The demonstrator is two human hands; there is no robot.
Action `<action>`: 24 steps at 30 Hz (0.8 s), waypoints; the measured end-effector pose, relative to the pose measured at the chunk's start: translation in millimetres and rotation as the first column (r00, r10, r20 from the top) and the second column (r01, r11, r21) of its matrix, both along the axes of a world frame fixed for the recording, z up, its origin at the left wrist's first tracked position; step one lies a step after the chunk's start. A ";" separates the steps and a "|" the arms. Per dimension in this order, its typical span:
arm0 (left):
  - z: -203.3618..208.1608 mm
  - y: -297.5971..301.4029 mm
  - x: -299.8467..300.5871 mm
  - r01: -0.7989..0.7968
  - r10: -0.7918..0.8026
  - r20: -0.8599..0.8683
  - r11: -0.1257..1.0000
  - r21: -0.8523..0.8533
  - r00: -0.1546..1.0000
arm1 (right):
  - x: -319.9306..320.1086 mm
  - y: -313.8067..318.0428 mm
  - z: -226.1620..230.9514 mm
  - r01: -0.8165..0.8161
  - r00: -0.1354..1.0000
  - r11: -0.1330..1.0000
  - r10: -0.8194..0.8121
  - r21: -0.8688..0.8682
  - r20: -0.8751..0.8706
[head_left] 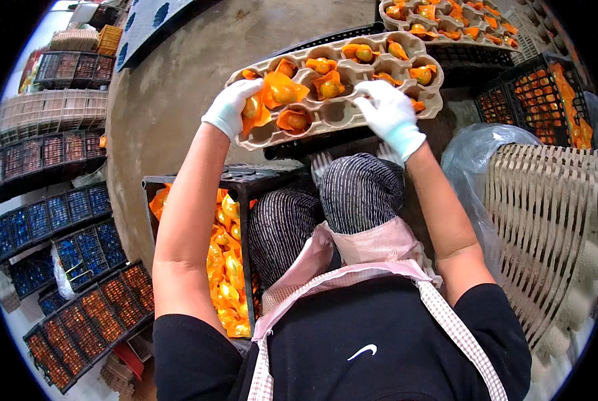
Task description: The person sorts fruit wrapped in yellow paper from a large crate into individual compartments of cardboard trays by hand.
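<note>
In front of my knees is a grey-brown moulded tray (434, 99) with rounded cups, several of them holding small fruits in orange wrappers (329, 85). My left hand (228, 111), in a white glove, is closed on orange-wrapped fruit (253, 108) at the tray's left end. Another wrapped fruit (282, 90) sits against it; whether the fingers hold this one too is unclear. Over the tray's right half is my gloved right hand (391, 120), thumb and forefinger apart beside a bare cup (339, 113). Nothing shows between those fingers.
Left of my knees stands a black crate (244, 200) full of orange-wrapped fruit (229, 274). Stacked empty trays (536, 220) and clear plastic (469, 157) are close on my right. A second filled tray (449, 23) is beyond. Stacked crates (88, 321) line the left side.
</note>
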State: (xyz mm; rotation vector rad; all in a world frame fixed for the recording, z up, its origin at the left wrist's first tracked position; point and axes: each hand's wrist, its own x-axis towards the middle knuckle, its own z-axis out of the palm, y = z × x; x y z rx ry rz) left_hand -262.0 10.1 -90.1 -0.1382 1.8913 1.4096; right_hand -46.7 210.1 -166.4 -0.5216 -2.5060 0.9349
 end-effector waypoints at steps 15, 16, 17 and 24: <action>13.7 -10.4 4.2 0.620 -0.615 -0.135 0.710 0.335 0.777 | -47.1 -32.2 6.8 -0.243 0.967 0.964 0.250 -0.104 0.051; 17.0 -20.0 1.3 0.611 -0.602 -0.130 0.737 0.288 0.788 | -39.8 -26.9 1.5 -0.224 0.968 0.975 0.223 -0.006 0.115; 29.1 -26.4 -3.0 0.605 -0.592 -0.131 0.759 0.241 0.795 | -31.4 -16.7 -1.5 -0.191 0.974 0.981 0.193 -0.026 0.122; -36.4 -1.4 -30.4 0.084 -0.079 -0.649 0.996 -0.023 0.757 | -32.3 -30.2 -21.0 -0.076 0.919 0.995 0.047 -0.060 -0.390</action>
